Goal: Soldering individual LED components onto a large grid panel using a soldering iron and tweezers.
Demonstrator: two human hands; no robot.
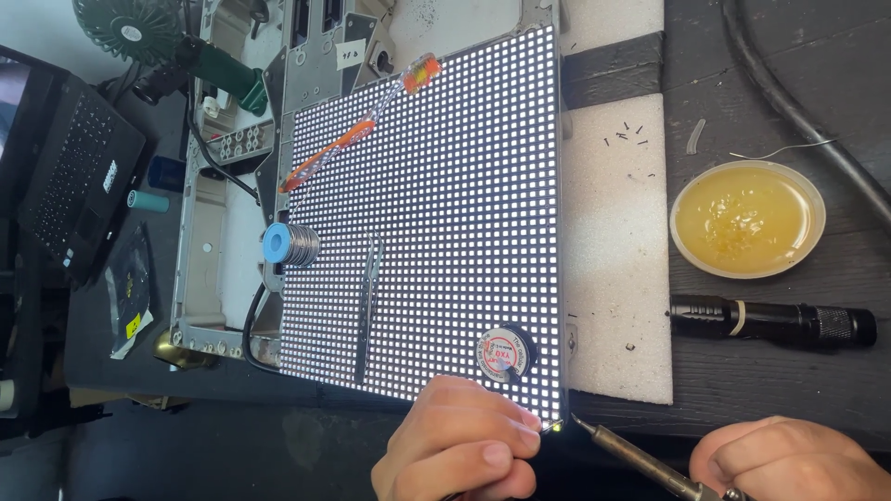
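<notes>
A lit LED panel [436, 204] of white dots lies flat before me. My left hand [459, 445] sits at its near right corner, fingers pinched on a thin wire or solder strand [552, 426] that touches that corner. My right hand [789, 461] grips a soldering iron [640, 456], whose tip points at the same corner, just beside the strand. Lying on the panel are tweezers [368, 306], a blue solder spool [288, 245], a small round wick reel [504, 353] and an orange-handled screwdriver [357, 134].
A white foam pad [617, 250] lies under the panel's right side. A round dish of yellow flux [747, 219] and a black torch [775, 322] rest on the dark bench. A laptop [74, 176], a small fan [130, 28] and a metal frame [223, 186] are at left.
</notes>
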